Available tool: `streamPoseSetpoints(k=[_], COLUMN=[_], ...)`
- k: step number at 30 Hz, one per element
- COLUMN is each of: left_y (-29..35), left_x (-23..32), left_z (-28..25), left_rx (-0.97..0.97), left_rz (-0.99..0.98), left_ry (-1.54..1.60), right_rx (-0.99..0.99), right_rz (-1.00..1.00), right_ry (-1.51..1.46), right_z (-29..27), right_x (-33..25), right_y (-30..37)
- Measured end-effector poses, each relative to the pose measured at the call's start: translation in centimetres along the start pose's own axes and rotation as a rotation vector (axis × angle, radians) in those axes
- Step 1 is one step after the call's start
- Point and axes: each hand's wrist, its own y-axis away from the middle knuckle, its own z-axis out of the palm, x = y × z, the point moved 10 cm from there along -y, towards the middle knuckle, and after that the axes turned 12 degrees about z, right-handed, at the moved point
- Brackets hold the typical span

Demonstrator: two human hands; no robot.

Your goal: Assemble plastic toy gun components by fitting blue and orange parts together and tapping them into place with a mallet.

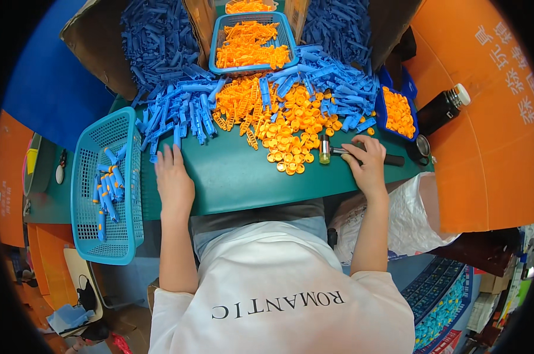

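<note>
My right hand (367,162) grips the black handle of a small mallet (338,151) that lies on the green table (231,177), its yellowish head pointing left beside a heap of orange round caps (290,133). My left hand (172,177) rests flat on the table with fingers spread, fingertips close to a pile of blue plastic tubes (178,112). Orange ladder-like strips (237,106) lie between the blue pile and the caps.
A teal basket (110,236) at the left edge holds several blue pieces. A blue basket (217,35) of orange parts stands at the back, a small blue tray (380,112) of orange caps at the right. A black bottle (441,109) stands further right.
</note>
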Motion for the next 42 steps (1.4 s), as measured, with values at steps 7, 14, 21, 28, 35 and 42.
streamPoseSetpoints(k=[7, 14, 21, 28, 35, 42], left_y=[0.2, -0.2, 2.0, 3.1, 0.2, 2.1], left_x=[7.6, 9.0, 7.5, 8.6, 7.5, 5.4], left_z=[-1.8, -4.7, -1.6, -2.0, -6.0, -3.0], left_rx=[-0.053, 0.210, 0.006, -0.208, 0.249, -0.002], left_rz=[0.073, 0.340, 0.154, -0.013, 0.501, 0.420], left_ry=[0.370, 0.679, 0.693, 0.697, 0.568, 0.754], right_rx=[0.076, 0.021, 0.029, -0.020, -0.038, -0.108], right_rz=[0.015, -0.083, -0.148, -0.090, -0.195, -0.499], right_ry=[-0.358, -0.265, -0.148, -0.016, -0.031, -0.174], right_z=[1.3, 5.2, 6.0, 9.3, 10.8, 9.9], right_x=[-4.7, -12.4, -15.3, -16.9, -18.0, -19.0], right_y=[1.8, 1.9, 1.5, -2.6, -2.4, 0.1])
